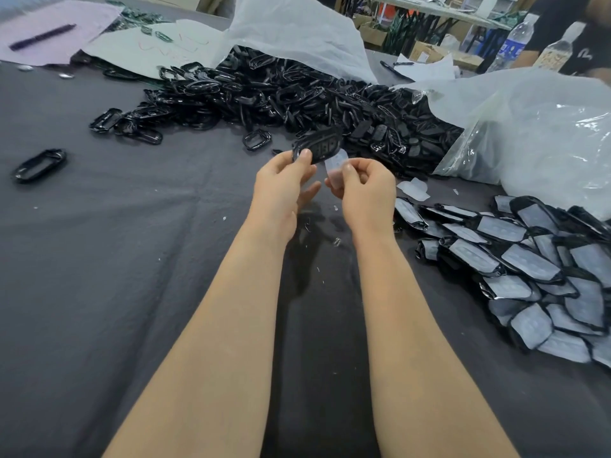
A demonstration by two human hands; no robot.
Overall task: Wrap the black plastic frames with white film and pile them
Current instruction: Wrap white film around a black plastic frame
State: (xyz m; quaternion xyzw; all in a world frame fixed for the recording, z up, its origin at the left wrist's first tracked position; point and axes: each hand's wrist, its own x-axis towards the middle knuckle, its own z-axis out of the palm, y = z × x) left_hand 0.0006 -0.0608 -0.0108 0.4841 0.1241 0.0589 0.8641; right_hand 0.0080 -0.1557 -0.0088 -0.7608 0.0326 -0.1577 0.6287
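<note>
The tabletop (132, 259), covered in dark cloth, is spread beneath everything. At its far right a clear bag (535, 133) is slumped, and from its mouth a heap (281, 97) of bare black frames is spilled across the far side. At the near right a pile (529, 276) of frames faced with white film is laid in overlapping rows.

Between heap and pile, raised above the tabletop, both hands are engaged. By the left hand (281, 186) one frame (317, 147) is pinched at its lower end between thumb and curled fingers, the rest of it standing free and tilted up to the right. By the right hand (367, 190) a piece of film (335, 166) is pinched between thumb and forefinger, the other fingers being curled beneath. The film's upper edge is brought close under the frame; whether the two touch cannot be told. A spare film (413, 189) lies on the tabletop just beside the right hand.

The frame is judged to be light and stiff, with a glossy surface that may slip. It is best taken by one end or by its long edges, so that the face is left clear for covering. The film is judged to be nearly weightless, limp and prone to curling or creasing. It is best held by one edge only, set down from one end of the frame, and smoothed along rather than pressed on all at once.
</note>
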